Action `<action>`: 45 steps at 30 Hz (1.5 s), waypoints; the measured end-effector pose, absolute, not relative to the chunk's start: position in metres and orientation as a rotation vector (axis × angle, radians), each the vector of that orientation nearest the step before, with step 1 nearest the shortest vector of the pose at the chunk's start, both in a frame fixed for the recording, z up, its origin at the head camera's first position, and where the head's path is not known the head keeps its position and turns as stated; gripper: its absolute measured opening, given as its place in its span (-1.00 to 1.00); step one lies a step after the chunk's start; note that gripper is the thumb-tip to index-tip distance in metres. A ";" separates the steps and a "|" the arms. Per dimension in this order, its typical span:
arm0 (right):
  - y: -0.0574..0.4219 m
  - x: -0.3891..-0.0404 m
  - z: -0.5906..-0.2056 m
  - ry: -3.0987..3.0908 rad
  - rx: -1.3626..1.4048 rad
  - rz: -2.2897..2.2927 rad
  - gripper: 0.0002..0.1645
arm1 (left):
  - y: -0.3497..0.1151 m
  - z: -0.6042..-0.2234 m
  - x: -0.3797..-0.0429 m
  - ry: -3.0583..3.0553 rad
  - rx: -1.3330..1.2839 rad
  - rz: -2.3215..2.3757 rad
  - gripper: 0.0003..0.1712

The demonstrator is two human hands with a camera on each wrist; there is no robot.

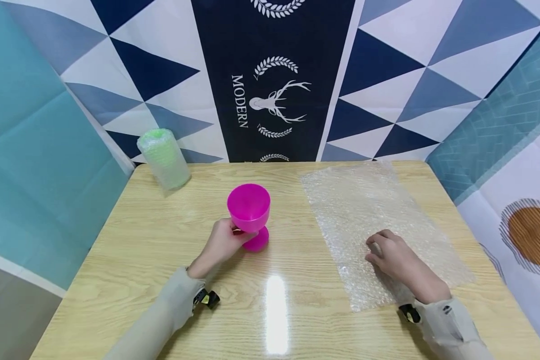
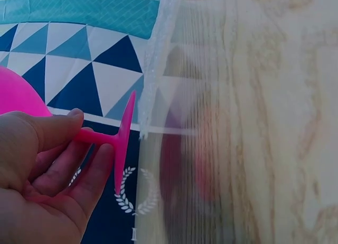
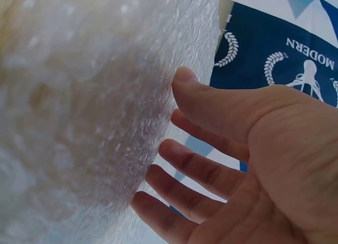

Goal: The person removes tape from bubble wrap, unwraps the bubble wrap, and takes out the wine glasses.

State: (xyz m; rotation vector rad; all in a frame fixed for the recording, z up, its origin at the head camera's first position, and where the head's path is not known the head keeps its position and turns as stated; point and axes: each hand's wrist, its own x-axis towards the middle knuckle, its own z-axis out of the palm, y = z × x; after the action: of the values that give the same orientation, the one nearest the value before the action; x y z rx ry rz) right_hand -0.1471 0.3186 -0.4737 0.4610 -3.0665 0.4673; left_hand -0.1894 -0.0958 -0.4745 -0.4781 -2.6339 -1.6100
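Observation:
A bright pink plastic goblet point(image 1: 249, 205) is held by its stem in my left hand point(image 1: 224, 239). In the left wrist view the thumb and fingers pinch the thin stem just above the flat round foot point(image 2: 124, 143). The cup faces up, and the foot is close over the table. On the right lies a flat sheet of clear bubble wrap point(image 1: 355, 220). My right hand point(image 1: 393, 255) is over its lower part with fingers loosely bent and nothing between them. In the right wrist view the fingertips point(image 3: 185, 75) are right at the sheet's surface.
A wrapped roll of pale green material point(image 1: 165, 157) stands at the back left corner of the wooden table point(image 1: 162, 230). Patterned cloth point(image 1: 274, 60) hangs behind the table's far edge. Each sleeve carries a small black wrist device.

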 end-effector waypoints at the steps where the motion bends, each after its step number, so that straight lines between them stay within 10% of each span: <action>1: 0.319 -0.147 -0.473 -3.069 0.455 0.472 -0.67 | -0.096 -0.474 -0.190 -2.635 -0.481 -1.605 -0.73; 45: 0.318 -0.145 -0.469 -3.102 0.421 0.478 -0.66 | -0.108 -0.481 -0.222 -2.633 -0.431 -1.490 -0.82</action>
State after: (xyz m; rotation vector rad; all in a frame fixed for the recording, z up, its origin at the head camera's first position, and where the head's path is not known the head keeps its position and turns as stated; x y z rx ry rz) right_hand -0.1453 0.3183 -0.4693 0.4214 -3.1019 0.4784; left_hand -0.2224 -0.1079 -0.4814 -0.4312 -2.6325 -1.4897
